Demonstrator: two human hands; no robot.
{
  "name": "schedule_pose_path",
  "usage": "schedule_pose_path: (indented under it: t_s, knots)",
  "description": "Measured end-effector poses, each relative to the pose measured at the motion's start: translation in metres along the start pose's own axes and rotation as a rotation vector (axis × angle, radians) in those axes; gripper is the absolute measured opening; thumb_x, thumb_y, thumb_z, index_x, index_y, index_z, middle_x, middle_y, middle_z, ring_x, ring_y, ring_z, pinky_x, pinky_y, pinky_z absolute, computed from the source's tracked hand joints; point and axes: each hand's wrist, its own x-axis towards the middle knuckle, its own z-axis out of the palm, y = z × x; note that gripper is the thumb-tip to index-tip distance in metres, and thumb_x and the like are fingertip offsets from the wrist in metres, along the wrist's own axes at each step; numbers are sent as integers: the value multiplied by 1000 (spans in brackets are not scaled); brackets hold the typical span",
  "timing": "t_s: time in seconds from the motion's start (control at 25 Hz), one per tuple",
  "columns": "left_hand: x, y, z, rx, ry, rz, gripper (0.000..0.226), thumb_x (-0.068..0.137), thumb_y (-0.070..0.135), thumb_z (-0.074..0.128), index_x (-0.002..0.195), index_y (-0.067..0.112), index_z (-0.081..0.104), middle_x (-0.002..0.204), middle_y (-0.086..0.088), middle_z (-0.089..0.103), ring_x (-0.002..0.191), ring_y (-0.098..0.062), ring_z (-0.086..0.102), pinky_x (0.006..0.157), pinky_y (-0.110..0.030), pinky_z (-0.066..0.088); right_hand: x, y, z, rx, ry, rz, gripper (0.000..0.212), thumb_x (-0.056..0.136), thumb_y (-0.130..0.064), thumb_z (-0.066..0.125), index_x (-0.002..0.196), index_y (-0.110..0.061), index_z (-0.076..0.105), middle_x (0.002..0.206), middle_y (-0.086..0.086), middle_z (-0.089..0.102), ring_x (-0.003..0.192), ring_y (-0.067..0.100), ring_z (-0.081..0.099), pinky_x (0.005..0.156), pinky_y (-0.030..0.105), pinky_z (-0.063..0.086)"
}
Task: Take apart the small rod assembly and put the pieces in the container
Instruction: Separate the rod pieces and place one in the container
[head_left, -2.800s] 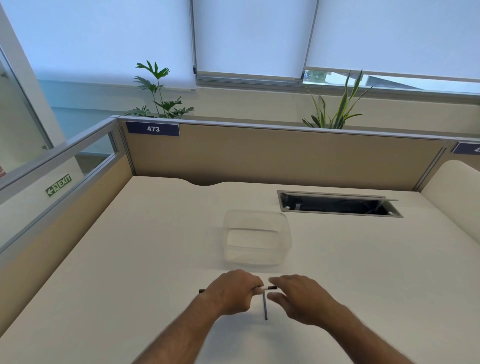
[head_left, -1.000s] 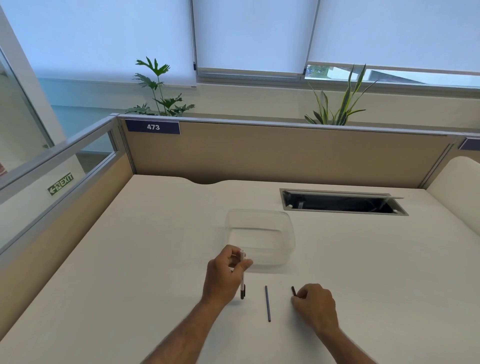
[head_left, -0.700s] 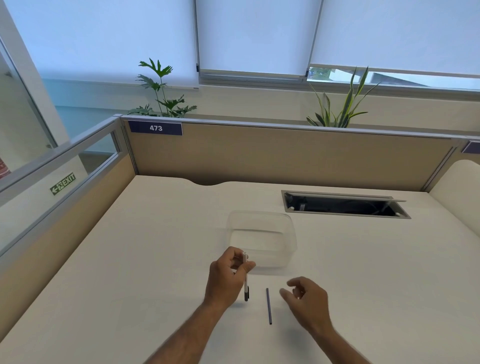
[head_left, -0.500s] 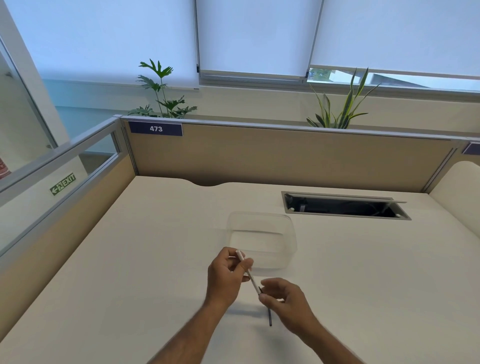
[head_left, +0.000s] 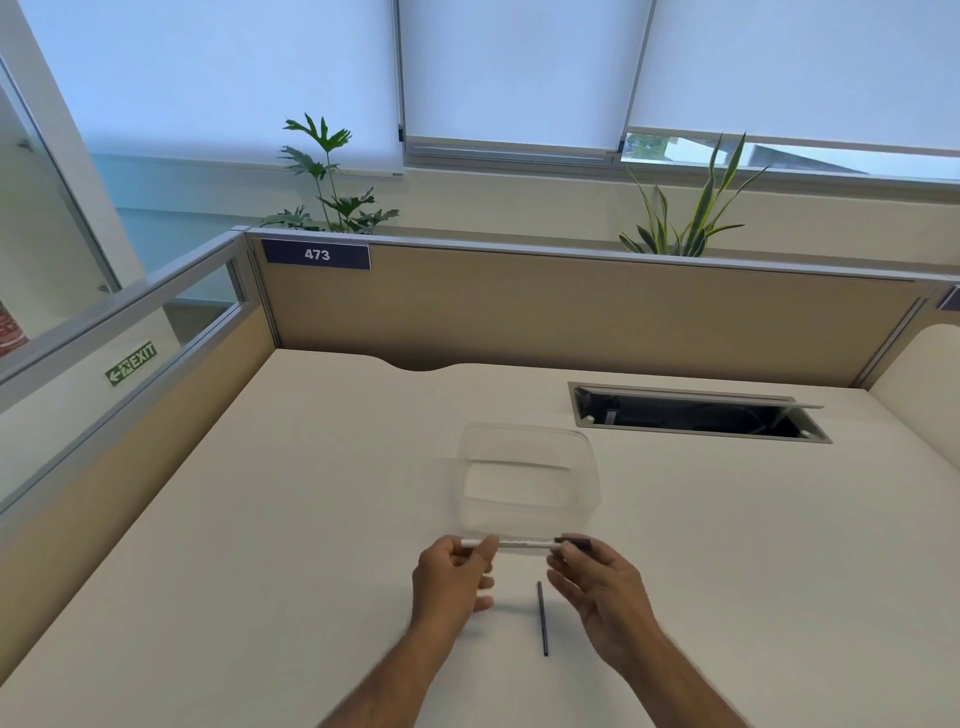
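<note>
A thin white rod with a dark end piece (head_left: 523, 544) is held level just in front of the clear plastic container (head_left: 587, 483). My left hand (head_left: 451, 577) pinches its white left end. My right hand (head_left: 597, 587) pinches the dark right end between thumb and fingertips. A separate thin dark rod (head_left: 542, 618) lies on the desk below, between my two hands, pointing away from me. The container looks empty.
An open cable hatch (head_left: 696, 413) is sunk into the desk at the back right. Beige partition walls (head_left: 571, 312) close off the back and left sides. The white desk surface (head_left: 260, 519) stretches wide to the left.
My left hand has turned the white rod from hanging down to level and lifted it toward the container. My right hand left the desk and took hold of the rod's dark end.
</note>
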Motion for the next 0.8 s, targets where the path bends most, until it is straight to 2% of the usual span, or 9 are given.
schedule_pose_path:
  t_s: [0.08, 0.24, 0.28, 0.4, 0.52, 0.6, 0.64, 0.72, 0.8]
  knots:
    - [-2, -10, 2, 267, -77, 12, 33, 81, 42, 76, 88, 12, 67, 79, -6, 73, 60, -17, 68, 58, -43, 62, 4, -2, 3, 40, 51, -91, 9, 89, 0, 64, 96, 1, 68, 87, 17, 74, 82, 28, 72, 70, 34, 62]
    - [-2, -22, 2, 940, -272, 160, 49, 72, 59, 70, 108, 26, 60, 98, 6, 68, 90, -14, 66, 80, -32, 55, 6, -4, 16, -236, 85, -338, 11, 93, -1, 61, 99, -8, 67, 86, 14, 74, 85, 28, 73, 71, 37, 62]
    - [-1, -25, 2, 1043, -289, 218, 53, 74, 61, 67, 114, 28, 57, 104, 7, 66, 97, -14, 63, 84, -32, 53, 6, -5, 20, -328, 70, -397, 13, 93, -1, 61, 97, -11, 67, 85, 12, 74, 84, 27, 72, 72, 37, 62]
    - [5, -33, 0, 1216, -264, 385, 62, 80, 67, 57, 127, 28, 50, 122, 5, 56, 114, -17, 50, 94, -35, 46, 5, -6, 30, -545, 46, -547, 20, 91, -1, 64, 96, -20, 67, 81, 2, 72, 79, 23, 71, 70, 34, 62]
    - [12, -41, -14, 1384, -170, 558, 70, 83, 73, 45, 134, 26, 44, 135, 3, 47, 123, -21, 41, 99, -37, 37, 4, -6, 37, -695, 11, -649, 23, 90, -1, 64, 96, -24, 66, 80, -7, 71, 79, 19, 70, 68, 31, 62]
    - [14, -47, -27, 1432, -52, 633, 79, 81, 77, 38, 138, 23, 46, 143, 1, 45, 132, -22, 40, 105, -41, 34, 3, -5, 38, -771, -6, -686, 23, 89, 0, 65, 96, -21, 66, 80, -9, 72, 80, 14, 71, 68, 30, 62]
    - [13, -50, -33, 1425, 20, 666, 84, 79, 79, 36, 136, 20, 53, 144, -1, 50, 133, -23, 45, 108, -46, 33, 3, -4, 39, -812, -10, -708, 23, 88, 0, 66, 96, -21, 66, 82, -12, 72, 82, 11, 71, 68, 29, 62]
    - [9, -53, -43, 1432, 38, 651, 89, 75, 82, 35, 124, 16, 67, 134, -8, 62, 127, -27, 55, 109, -54, 24, 2, -2, 40, -882, -15, -752, 24, 87, -1, 68, 98, -22, 66, 87, -15, 72, 85, 2, 70, 70, 22, 60]
    - [7, -56, -47, 1418, -14, 605, 90, 74, 83, 37, 125, 15, 66, 135, -11, 61, 131, -28, 44, 109, -53, 9, 1, -1, 40, -913, -25, -779, 23, 86, -2, 69, 99, -21, 66, 88, -18, 71, 85, -3, 68, 69, 13, 56]
